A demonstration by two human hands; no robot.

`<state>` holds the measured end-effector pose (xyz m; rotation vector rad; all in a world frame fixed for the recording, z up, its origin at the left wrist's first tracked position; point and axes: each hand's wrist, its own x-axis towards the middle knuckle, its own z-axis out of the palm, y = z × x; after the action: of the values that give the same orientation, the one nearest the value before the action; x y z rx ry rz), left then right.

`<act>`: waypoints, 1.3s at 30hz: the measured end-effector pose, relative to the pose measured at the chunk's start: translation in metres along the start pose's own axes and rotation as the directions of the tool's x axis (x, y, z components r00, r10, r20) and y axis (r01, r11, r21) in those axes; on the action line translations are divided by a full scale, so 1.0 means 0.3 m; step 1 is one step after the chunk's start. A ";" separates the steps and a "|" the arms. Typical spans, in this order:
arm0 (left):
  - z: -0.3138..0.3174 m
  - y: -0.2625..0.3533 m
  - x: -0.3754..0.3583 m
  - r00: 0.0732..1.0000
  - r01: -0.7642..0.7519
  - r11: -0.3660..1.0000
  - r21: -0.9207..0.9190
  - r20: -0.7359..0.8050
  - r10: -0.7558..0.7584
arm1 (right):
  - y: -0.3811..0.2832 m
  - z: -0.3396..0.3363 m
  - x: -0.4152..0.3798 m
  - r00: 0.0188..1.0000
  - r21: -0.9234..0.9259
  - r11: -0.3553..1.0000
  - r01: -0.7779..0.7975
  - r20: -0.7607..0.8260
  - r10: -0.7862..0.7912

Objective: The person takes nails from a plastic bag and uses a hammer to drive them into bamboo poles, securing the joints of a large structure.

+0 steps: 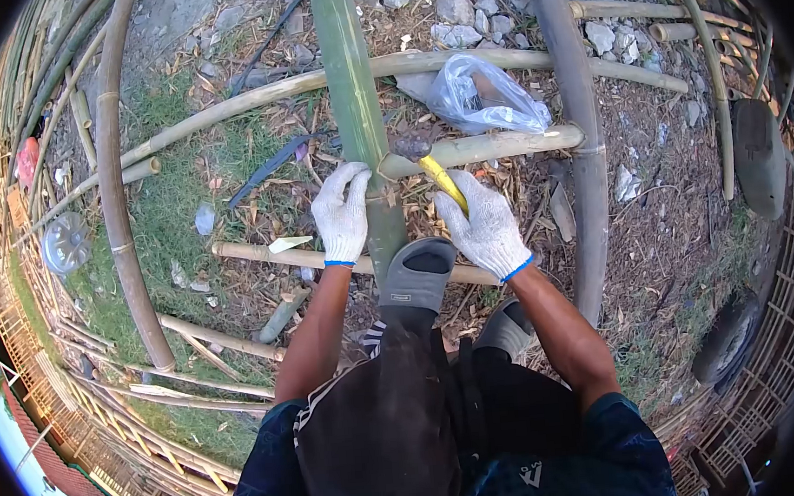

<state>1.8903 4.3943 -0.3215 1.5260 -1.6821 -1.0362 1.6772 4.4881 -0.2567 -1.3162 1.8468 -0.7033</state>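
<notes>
A thick green bamboo pole (345,65) runs from the top of the view down between my hands. My left hand (340,217), in a white knit glove with a blue cuff, lies at the pole's left edge by a node. Its thumb and fingers are closed together; whatever they pinch is hidden. My right hand (484,227), gloved alike, is closed around the yellow handle of a hammer (443,181). The dark hammer head is just right of the pole, over the end of a short bamboo crosspiece (492,148). My grey clog (418,279) rests on the green pole.
Upright-looking bamboo poles flank me at left (115,177) and right (584,159). A curved bamboo pole (245,99) crosses behind. A clear plastic bag (488,96) lies at the crosspiece. Grass, stones (459,24), dry leaves, a plastic bottle (67,244) and a tyre-like object (726,339) surround these.
</notes>
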 end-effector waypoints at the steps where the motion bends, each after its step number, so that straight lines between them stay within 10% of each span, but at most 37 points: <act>1: 0.003 0.006 -0.002 0.999 -0.033 0.999 0.027 -0.002 0.033 | -0.004 0.001 0.000 1.000 -0.003 1.000 0.015 0.000 -0.015; 11: 0.032 0.028 -0.007 0.920 -0.374 0.879 0.295 -0.003 0.393 | 0.003 0.041 0.001 0.943 -0.101 0.939 0.328 -0.026 -0.332; 39: 0.040 -0.012 0.000 0.948 -0.300 0.927 0.225 -0.042 0.317 | -0.004 0.075 -0.009 0.889 -0.096 0.900 0.426 -0.142 -0.436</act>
<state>1.8818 4.3959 -0.3306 1.3511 -1.9528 -0.6378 1.6967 4.4901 -0.2679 -1.7860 1.7206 -1.0153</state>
